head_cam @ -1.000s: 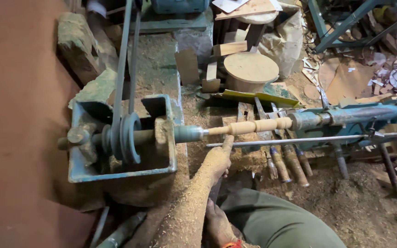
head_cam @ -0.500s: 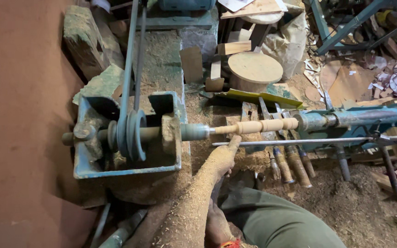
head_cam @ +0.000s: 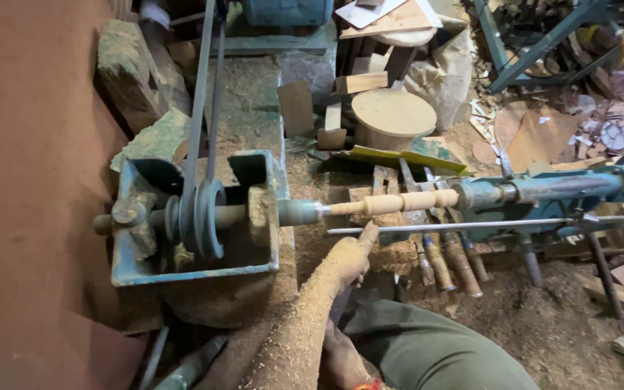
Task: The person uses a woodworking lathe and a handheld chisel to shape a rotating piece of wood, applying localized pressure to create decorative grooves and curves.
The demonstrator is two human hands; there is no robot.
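A pale turned wooden spindle [head_cam: 399, 203] sits between the lathe's headstock shaft [head_cam: 299, 212] and the blue tailstock [head_cam: 543, 189]. A thin metal rest rod [head_cam: 464, 226] runs just below it. My left hand [head_cam: 354, 257], coated in sawdust like the whole forearm, has its fingers curled, and one raised finger touches the rod's left end. It holds nothing. My right hand [head_cam: 337, 354] lies low beside my green trouser leg [head_cam: 435, 354], mostly hidden under the left arm.
A blue headstock box [head_cam: 196, 271] carries a pulley and a dark belt [head_cam: 198, 123]. Several wooden-handled chisels [head_cam: 451, 263] lie under the rod. A round wooden block [head_cam: 393, 115], offcuts and sawdust cover the ground behind. A red-brown wall [head_cam: 30, 180] stands on the left.
My left hand stays at the rod's left end; only the view has drifted slightly.
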